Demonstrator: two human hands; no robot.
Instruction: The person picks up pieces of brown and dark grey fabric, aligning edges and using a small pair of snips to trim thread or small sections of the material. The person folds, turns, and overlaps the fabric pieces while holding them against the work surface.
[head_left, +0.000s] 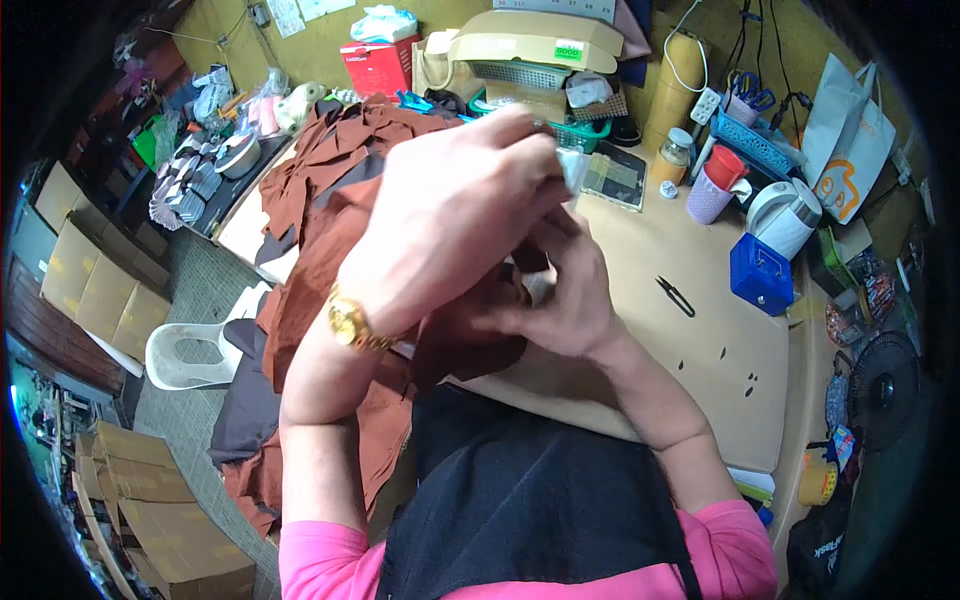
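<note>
Reddish-brown fabric (480, 341) hangs from both of my raised hands over the near edge of the table (720, 420). My left hand (457, 195), with a gold watch (346, 321) on its wrist, is uppermost and has its fingers curled on the cloth. Just below and to the right, my right hand (574, 289) grips the same cloth between thumb and fingers. The fingertips are partly hidden and blurred. More brown and dark fabric pieces (322, 169) lie heaped at the left and hang off the table. Black thread snips (676, 296) rest on the table at the right.
A white plastic chair (184, 356) stands at the left, with cardboard boxes (169, 517) below it. Along the table's right side are a blue box (761, 274), an electric kettle (784, 217), a purple cup (709, 196) and a glass jar (675, 154). Green baskets (581, 135) stand at the back.
</note>
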